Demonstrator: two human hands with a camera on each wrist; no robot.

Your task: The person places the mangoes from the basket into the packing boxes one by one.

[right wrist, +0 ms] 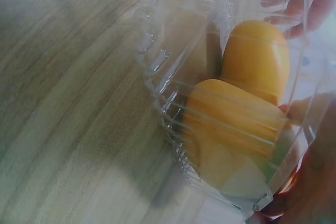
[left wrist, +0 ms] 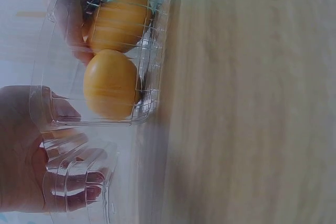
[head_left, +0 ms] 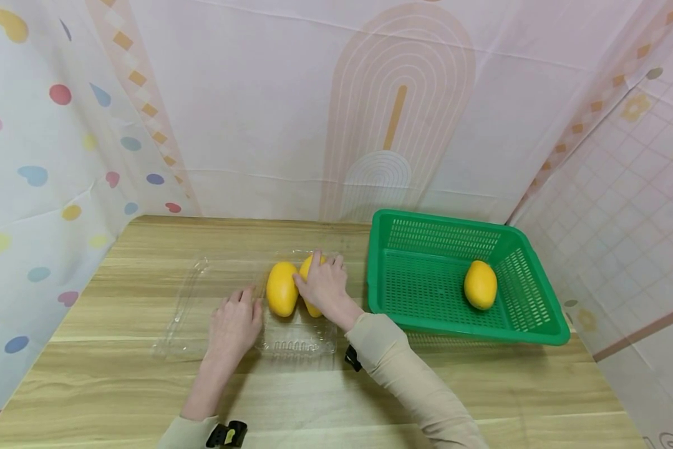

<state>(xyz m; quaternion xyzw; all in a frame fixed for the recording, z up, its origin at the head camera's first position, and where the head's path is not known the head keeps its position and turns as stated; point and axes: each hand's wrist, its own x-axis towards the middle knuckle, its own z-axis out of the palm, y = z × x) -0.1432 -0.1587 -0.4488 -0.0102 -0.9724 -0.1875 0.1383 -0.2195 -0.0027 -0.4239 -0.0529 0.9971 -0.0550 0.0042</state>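
Note:
A clear plastic clamshell box [head_left: 297,347] lies on the table with its lid [head_left: 187,299] folded open to the left. Two yellow mangoes sit side by side in it: the left mango [head_left: 282,289] is in full view, the right mango [head_left: 312,308] is partly covered by my right hand [head_left: 326,284]. That hand grips the right mango from above, thumb between the two fruits. My left hand [head_left: 235,321] holds the box's left side near the hinge; in the left wrist view its thumb [left wrist: 65,109] lies at the box wall and its fingers show through the clear plastic.
To the right stands a green plastic basket [head_left: 374,268] with slotted walls, holding a third mango [head_left: 480,285]. The wooden table [head_left: 314,405] meets patterned cloth hangings [head_left: 257,112] at the back and sides. Dark wrist straps [head_left: 226,434] show at both sleeves.

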